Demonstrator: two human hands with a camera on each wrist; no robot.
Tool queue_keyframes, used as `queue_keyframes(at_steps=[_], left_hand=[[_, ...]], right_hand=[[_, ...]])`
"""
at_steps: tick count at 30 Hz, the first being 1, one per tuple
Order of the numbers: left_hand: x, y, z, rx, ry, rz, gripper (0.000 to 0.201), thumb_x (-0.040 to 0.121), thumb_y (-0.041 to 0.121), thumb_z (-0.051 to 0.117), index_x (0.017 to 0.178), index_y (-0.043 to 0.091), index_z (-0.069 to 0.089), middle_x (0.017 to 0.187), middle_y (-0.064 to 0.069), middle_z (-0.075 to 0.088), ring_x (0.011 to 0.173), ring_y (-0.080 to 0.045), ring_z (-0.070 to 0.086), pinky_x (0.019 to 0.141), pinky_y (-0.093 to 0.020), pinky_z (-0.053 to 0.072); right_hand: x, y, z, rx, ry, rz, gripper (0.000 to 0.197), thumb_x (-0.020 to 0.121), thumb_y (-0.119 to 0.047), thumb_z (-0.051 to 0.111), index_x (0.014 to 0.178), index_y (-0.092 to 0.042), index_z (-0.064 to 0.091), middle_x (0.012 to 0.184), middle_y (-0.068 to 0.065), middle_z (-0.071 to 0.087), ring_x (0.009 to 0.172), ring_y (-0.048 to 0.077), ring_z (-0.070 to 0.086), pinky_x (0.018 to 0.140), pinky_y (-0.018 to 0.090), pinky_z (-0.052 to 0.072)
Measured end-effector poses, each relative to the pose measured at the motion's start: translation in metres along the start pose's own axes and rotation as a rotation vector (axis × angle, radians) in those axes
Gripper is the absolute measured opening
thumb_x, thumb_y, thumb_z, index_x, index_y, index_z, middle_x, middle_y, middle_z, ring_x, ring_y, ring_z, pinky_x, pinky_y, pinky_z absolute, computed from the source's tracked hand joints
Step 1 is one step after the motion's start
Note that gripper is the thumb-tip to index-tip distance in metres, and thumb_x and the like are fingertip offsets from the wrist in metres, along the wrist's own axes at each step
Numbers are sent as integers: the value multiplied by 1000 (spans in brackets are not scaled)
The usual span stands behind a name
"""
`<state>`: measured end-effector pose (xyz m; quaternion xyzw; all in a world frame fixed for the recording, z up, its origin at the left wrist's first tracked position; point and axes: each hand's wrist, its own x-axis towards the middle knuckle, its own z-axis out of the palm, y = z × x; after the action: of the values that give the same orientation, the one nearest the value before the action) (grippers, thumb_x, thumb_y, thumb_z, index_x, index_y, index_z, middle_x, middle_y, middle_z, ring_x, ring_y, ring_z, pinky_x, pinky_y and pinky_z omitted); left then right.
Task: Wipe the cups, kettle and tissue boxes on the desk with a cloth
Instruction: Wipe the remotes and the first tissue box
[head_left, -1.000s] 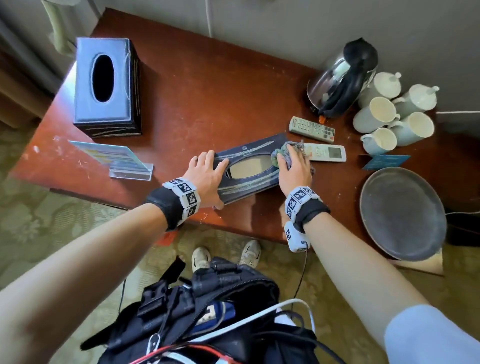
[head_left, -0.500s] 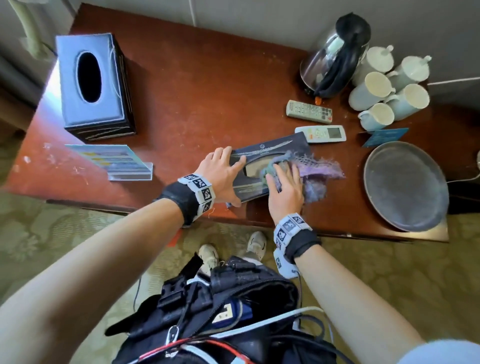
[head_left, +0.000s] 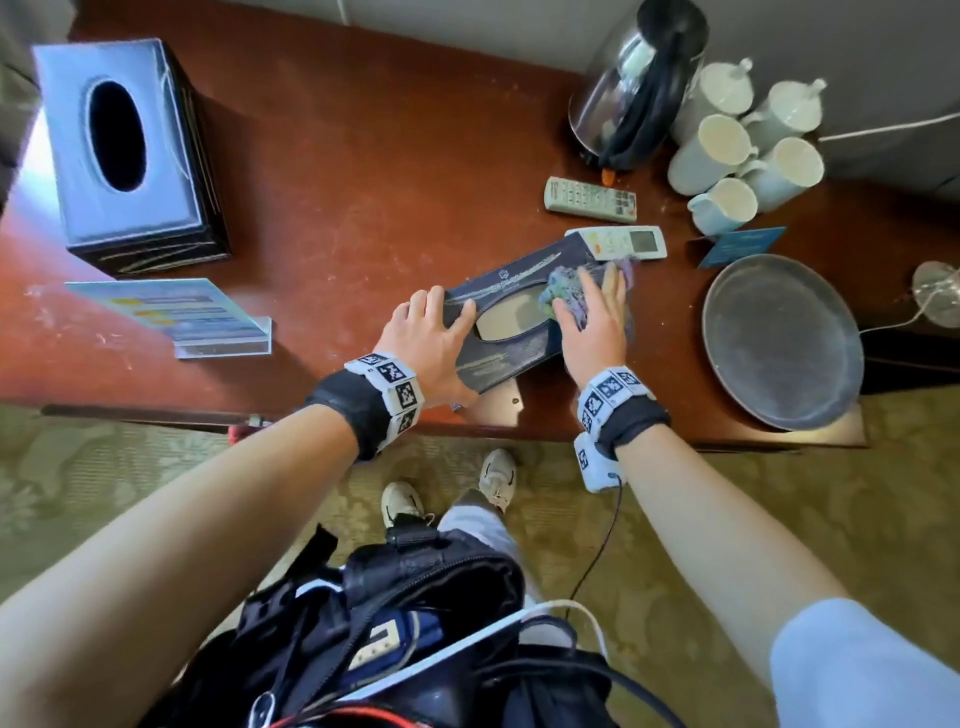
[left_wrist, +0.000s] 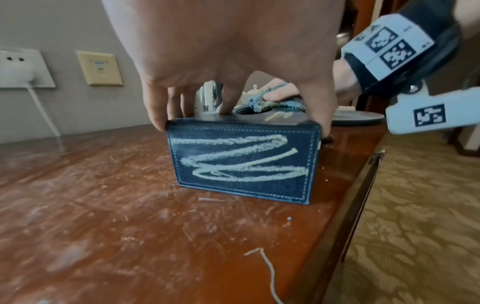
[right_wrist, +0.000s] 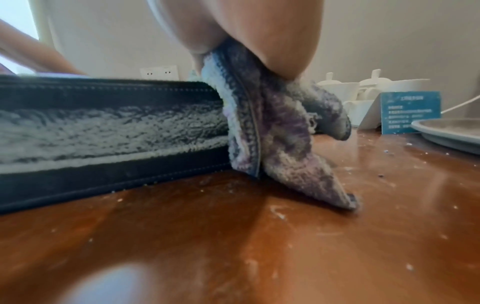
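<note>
The wiping of the flat box (head_left: 511, 325) is in hand: it lies near the front edge of the tabletop (head_left: 363, 171), with the cups (head_left: 748, 156) and kettle (head_left: 636, 93) well beyond it toward the wall and the tall box (head_left: 124, 150) far off to its left. The left hand (head_left: 434, 345) clamps the box's near end, fingers (left_wrist: 228, 98) curled over its top and thumb round the side, steadying it. The right hand (head_left: 589, 325) presses the cloth (head_left: 563, 296) flat onto the box's far end with its fingers nearly straight; a tail of cloth hangs down that end to the tabletop. White streaks remain on the box's sides, so I'd judge the next move calls for dragging the cloth down over those faces while the left hand holds firm.
</note>
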<state>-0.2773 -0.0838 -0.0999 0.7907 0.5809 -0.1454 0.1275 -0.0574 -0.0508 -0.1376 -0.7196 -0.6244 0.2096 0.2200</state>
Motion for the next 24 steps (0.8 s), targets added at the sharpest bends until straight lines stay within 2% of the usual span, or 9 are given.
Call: queue_keyframes(at_steps=[2,4,8,11,15,16,18,21,24], left_hand=[[0,-3,1,5,0,12,120,65,81,65,155,22,10,152,-19,20,138,-36,26,110,-45,32],[1,-5,1,13,-8,25,122,65,82,64,155,21,8,153,-19,17,140,-37,23,113,-45,28],[2,-9,1,19,-33,57,126,64,85,62,156,21,6,154,-19,15,140,-36,22,114,-44,28],[5,-5,-3,30,-39,42,126,63,85,62,156,21,7,151,-18,19,136,-35,27,111,-43,32],[4,-4,0,28,-35,37,125,65,84,62,157,20,6,153,-19,16,138,-36,24,112,-44,30],[4,-5,0,37,-32,36,125,65,84,62,157,20,6,153,-19,16,138,-36,24,113,-44,30],[4,-5,1,46,-24,41,125,65,83,63,156,20,7,152,-18,17,137,-36,25,112,-44,30],[4,-5,3,43,-21,39,124,64,84,62,156,21,6,153,-18,16,138,-36,24,112,-44,31],[3,-5,2,29,-15,42,123,65,85,62,156,23,6,155,-17,14,140,-35,22,113,-44,30]], right_hand=[[3,2,-3,-57,-15,-25,61,98,-35,56,153,-23,31,165,13,1,152,28,-4,121,39,3],[9,6,-6,-156,-41,-67,64,97,-42,56,154,-27,30,165,12,4,152,29,-2,120,44,0],[5,7,1,-124,26,-124,52,97,-40,51,144,-18,48,158,11,33,149,28,19,121,53,8],[-36,-9,23,-31,123,-203,45,97,-35,51,136,-15,58,148,11,48,143,28,36,121,51,13],[-70,-16,42,-40,32,-398,46,97,-34,49,135,-11,58,145,12,51,141,25,38,121,44,18],[-60,-9,37,-55,48,-377,46,97,-33,50,136,-9,58,146,14,49,142,24,36,120,45,20],[-28,6,18,-47,85,-198,45,99,-27,54,140,-8,53,151,17,42,145,24,29,120,47,21],[15,22,-15,4,81,36,48,100,-26,53,146,-14,45,157,10,35,146,27,29,117,42,29],[19,19,-16,38,116,77,46,100,-25,53,145,-17,48,156,6,38,145,25,33,114,38,32]])
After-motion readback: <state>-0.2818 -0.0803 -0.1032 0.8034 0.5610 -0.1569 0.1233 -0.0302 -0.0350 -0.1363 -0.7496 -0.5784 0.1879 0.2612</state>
